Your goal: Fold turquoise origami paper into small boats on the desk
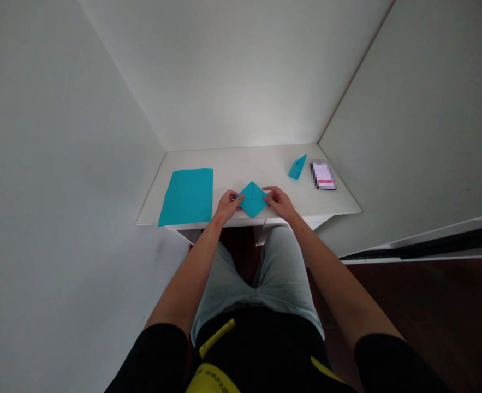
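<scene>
Blue paper diamond [253,200], creased, at front edge of white table [241,164]. Left hand [226,204] pinches diamond's left corner, thumb on top; right hand [280,202] pinches its right corner, thumb on top, index finger extended past the far side. Left of diamond: flat blue paper [188,196]. Right of and beyond diamond: small folded blue piece [297,167]; farther right, phone [323,175], screen pixelated.

Left arm [189,267], right arm [339,273] stretched forward, converging. Left hand [226,205]: thumb [239,201] above bent fingers [231,195]. Right hand [280,202]: thumb inward, index finger [269,188] extended. Hands apart.
</scene>
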The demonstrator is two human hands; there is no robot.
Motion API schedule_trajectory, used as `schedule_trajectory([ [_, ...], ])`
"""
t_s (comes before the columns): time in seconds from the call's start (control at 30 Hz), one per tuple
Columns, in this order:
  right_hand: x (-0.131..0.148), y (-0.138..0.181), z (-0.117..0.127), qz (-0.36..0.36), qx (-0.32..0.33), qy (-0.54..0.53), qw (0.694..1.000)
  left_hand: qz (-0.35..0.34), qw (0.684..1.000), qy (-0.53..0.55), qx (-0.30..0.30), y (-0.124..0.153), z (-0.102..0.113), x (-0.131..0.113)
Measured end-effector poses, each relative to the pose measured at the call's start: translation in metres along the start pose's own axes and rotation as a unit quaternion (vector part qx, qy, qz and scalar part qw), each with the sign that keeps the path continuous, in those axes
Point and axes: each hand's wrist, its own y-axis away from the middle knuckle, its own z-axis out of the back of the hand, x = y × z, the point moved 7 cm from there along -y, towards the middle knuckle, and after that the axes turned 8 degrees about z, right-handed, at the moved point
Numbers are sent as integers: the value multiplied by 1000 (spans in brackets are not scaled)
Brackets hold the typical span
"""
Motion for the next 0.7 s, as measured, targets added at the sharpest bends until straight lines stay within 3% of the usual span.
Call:
schedule_trajectory([
  [0.17, 1, 1, -2, 9, 6, 15, 1000, -12, 999, -4, 41, 1, -4, -2],
  [0.47, -17, 1, -10, -68, 26, 30, 997, -18, 991, -49, 121, -2, -20, -1],
  [0.7, -10, 0, -5, -48, 9, -25, 999, -5, 996, -30, 89, -1, -11, -2],
])
